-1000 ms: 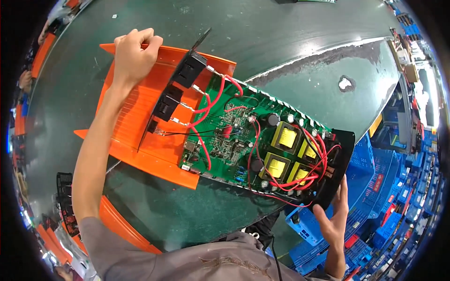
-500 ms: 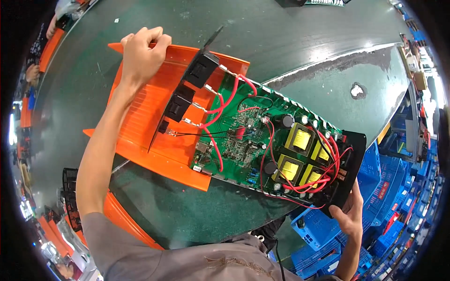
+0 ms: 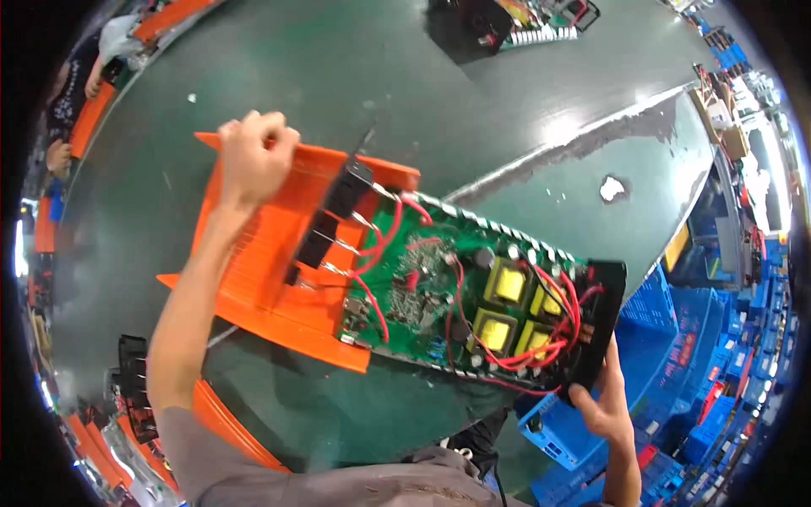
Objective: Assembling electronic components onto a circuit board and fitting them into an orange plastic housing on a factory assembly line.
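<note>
An orange ribbed housing (image 3: 245,262), an open channel with raised side walls, lies on the left. At its far wall my left hand (image 3: 258,160) is closed, fingers curled over the edge. A green circuit board (image 3: 405,287) reaches from inside the housing out to the right, carrying yellow-wrapped transformers (image 3: 509,285) and red wires (image 3: 562,317). My right hand (image 3: 604,410) grips the black end plate (image 3: 604,325) at the board's right end, thumb on the near corner. Tilted above the housing stands a black panel with sockets (image 3: 331,215), joined to the board by red wires.
Another board with a black plate (image 3: 469,29) lies at the far edge of the green table (image 3: 355,76). Blue crates (image 3: 557,422) stand at the lower right. Near my left elbow are another orange housing (image 3: 232,427) and black slotted parts (image 3: 133,372). Co-workers' hands (image 3: 59,156) show far left.
The view has shifted, so the housing and board appear lower and more of the board at the far edge shows. Both hands keep their holds.
</note>
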Tool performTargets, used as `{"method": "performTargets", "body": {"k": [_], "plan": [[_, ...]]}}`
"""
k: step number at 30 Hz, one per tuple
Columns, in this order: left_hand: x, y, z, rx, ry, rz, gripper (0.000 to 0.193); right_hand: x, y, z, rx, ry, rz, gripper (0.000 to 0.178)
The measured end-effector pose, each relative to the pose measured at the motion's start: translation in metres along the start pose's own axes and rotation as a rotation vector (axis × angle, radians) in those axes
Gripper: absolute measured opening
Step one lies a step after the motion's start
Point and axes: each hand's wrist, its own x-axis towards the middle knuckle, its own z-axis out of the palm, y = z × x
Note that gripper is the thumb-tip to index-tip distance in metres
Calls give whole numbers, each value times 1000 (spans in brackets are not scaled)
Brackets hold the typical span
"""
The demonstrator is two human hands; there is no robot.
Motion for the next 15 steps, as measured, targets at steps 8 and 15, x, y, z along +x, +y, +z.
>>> {"method": "performTargets", "body": {"k": [8,15], "plan": [[-8,50,20,-134,-46,83,21,-70,41,8,196,173,36,78],[-31,85,-1,-137,-126,48,24,-103,70,4,136,185,26,82]]}}
